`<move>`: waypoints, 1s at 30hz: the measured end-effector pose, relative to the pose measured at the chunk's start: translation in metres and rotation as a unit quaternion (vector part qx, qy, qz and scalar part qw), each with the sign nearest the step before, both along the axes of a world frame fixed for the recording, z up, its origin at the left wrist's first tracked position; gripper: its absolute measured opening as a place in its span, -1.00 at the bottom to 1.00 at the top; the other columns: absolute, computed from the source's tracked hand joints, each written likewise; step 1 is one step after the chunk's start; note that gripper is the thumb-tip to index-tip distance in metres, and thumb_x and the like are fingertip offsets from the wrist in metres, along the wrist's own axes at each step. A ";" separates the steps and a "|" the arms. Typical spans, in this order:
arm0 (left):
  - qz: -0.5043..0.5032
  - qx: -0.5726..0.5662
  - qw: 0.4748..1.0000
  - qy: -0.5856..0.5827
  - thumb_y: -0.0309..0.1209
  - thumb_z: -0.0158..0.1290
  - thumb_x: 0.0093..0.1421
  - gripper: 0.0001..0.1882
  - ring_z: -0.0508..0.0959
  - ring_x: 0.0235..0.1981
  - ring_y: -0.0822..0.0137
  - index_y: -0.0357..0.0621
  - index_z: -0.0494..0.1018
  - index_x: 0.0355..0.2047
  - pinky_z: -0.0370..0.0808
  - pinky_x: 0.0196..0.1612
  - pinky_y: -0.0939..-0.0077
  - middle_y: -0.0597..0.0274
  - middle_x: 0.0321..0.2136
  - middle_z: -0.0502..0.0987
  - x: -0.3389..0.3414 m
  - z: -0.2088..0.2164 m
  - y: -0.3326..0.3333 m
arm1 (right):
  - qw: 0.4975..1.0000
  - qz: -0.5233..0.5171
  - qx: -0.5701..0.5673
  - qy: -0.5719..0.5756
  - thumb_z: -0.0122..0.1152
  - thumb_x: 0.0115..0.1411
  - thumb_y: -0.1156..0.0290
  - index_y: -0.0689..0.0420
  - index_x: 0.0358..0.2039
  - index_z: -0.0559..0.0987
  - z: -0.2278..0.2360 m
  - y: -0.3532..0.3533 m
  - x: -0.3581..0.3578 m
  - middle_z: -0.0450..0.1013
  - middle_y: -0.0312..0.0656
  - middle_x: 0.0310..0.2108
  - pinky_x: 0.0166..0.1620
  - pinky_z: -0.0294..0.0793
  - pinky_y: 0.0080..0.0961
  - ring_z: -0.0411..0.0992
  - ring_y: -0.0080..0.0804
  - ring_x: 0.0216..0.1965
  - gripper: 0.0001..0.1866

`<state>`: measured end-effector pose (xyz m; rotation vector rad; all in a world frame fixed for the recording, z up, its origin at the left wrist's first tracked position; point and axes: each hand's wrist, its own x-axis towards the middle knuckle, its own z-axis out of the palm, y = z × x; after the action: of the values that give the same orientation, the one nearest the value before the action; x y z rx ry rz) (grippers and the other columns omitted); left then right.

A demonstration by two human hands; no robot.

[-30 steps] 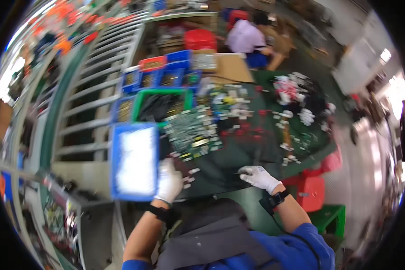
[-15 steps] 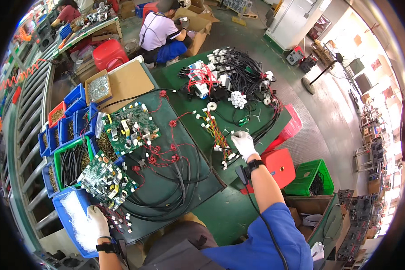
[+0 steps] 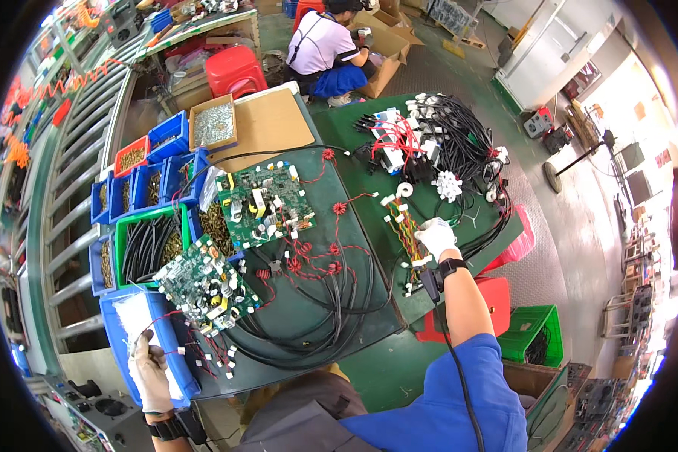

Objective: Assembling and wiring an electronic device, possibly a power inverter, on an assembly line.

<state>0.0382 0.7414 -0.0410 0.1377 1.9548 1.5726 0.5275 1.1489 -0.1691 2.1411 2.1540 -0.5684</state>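
My left hand, in a white glove, is over a blue bin of white plastic strips. Its thumb and fingers pinch a thin red wire, which curves toward the nearer green circuit board. Small white connectors on red and black wires lie beside that board. On the right-hand table my gloved right hand has its fingers curled beside a bundle of yellow, red and green wires with white plugs. What its fingertips hold is hidden.
A second circuit board lies behind the first. Thick black cables loop across the near table. Blue bins of screws and a green bin stand left. Farther back are a black cable heap and a crouching person.
My view has turned, shifting the scene rightward. My left hand has come up with the red wire pinched in it. My right hand is closer to the coloured wire bundle.
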 end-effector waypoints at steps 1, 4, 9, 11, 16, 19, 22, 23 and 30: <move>0.003 0.003 1.000 -0.004 -0.17 -0.08 0.33 -0.64 0.31 -0.62 0.63 -0.20 0.47 -0.10 0.18 -0.58 0.72 0.43 -0.62 0.37 0.002 -0.001 -0.002 | 1.000 0.017 0.017 0.009 0.30 -0.03 0.14 0.11 -0.37 0.66 0.006 0.001 0.002 0.57 -0.06 -0.30 -0.11 0.50 -0.29 0.54 -0.13 -0.22 -0.69; 0.002 0.071 0.997 -0.019 -0.18 -0.09 0.34 -0.63 0.48 -0.37 0.52 -0.22 0.43 -0.05 0.40 -0.33 0.65 0.30 -0.42 0.51 0.008 -0.003 -0.006 | 0.997 -0.028 0.061 0.032 0.32 -0.01 0.14 0.13 -0.39 0.64 0.017 -0.001 0.006 0.56 -0.09 -0.38 -0.17 0.47 -0.32 0.52 -0.17 -0.31 -0.69; 0.024 0.181 0.983 -0.023 -0.27 -0.08 0.35 -0.65 0.44 -0.42 0.54 -0.23 0.36 0.03 0.47 -0.09 0.49 0.36 -0.49 0.44 0.020 0.006 -0.006 | 0.948 -0.076 0.271 0.147 0.11 0.15 0.25 0.17 -0.34 0.56 0.005 0.004 0.028 0.53 0.02 -0.32 -0.15 0.44 -0.21 0.50 -0.02 -0.25 -0.76; 0.040 0.218 0.970 -0.099 -0.29 -0.04 0.33 -0.68 0.28 -0.56 0.58 -0.21 0.37 0.01 0.43 -0.17 0.51 0.48 -0.60 0.25 0.024 0.019 -0.010 | 0.967 -0.142 0.211 -0.007 0.05 0.16 0.27 0.19 -0.37 0.55 0.009 0.007 0.032 0.53 0.10 -0.30 -0.15 0.45 -0.16 0.51 0.01 -0.24 -0.76; -0.050 0.149 0.988 -0.011 -0.27 -0.08 0.35 -0.63 0.19 -0.62 0.59 -0.24 0.32 0.07 0.43 -0.38 0.65 0.48 -0.59 0.12 0.042 0.057 -0.035 | 0.892 0.038 0.398 0.213 -0.06 0.28 0.38 0.25 -0.15 0.50 0.094 -0.032 -0.052 0.50 -0.01 -0.38 -0.20 0.42 -0.19 0.45 -0.06 -0.33 -0.75; -0.156 0.014 0.946 0.285 -0.18 -0.13 0.38 -0.49 0.44 -0.47 0.41 -0.30 0.20 0.19 0.55 -0.30 0.51 0.22 -0.35 0.36 0.047 0.074 -0.065 | 0.865 0.165 0.052 0.470 -0.07 0.30 0.37 0.19 -0.26 0.48 0.165 -0.135 -0.157 0.32 -0.36 -0.59 -0.56 0.20 -0.66 0.20 -0.69 -0.63 -0.81; -0.027 0.291 0.953 -0.079 -0.12 -0.15 0.38 -0.34 0.55 -0.44 0.39 -0.32 -0.01 0.29 0.53 -0.32 0.49 -0.08 -0.13 0.45 0.038 0.087 -0.112 | 0.796 0.337 -0.112 0.489 -0.04 0.25 0.55 0.23 -0.19 0.48 0.205 -0.255 -0.256 0.32 -0.40 -0.58 -0.49 0.26 -0.69 0.26 -0.73 -0.57 -0.84; -0.044 0.306 0.948 -0.073 -0.10 -0.16 0.38 -0.34 0.54 -0.45 0.42 -0.32 0.00 0.30 0.52 -0.32 0.49 -0.09 -0.10 0.44 0.035 0.092 -0.136 | 0.767 0.386 -0.166 0.485 -0.03 0.24 0.57 0.24 -0.18 0.48 0.213 -0.288 -0.281 0.33 -0.40 -0.56 -0.48 0.27 -0.69 0.27 -0.72 -0.55 -0.84; 0.082 0.254 0.964 -0.018 -0.37 0.07 0.27 -0.64 0.41 -0.55 0.64 -0.26 0.42 0.04 0.37 -0.45 0.74 0.41 -0.47 0.49 0.026 0.116 -0.346 | 0.681 0.629 -0.199 0.318 0.01 0.24 0.46 0.27 -0.15 0.45 0.245 -0.484 -0.399 0.42 -0.13 -0.41 -0.29 0.43 -0.49 0.44 -0.37 -0.39 -0.79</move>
<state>0.0644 0.3957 0.0752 0.1553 1.5255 2.1455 0.1289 0.6650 0.0759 -0.0937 2.6871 -1.4241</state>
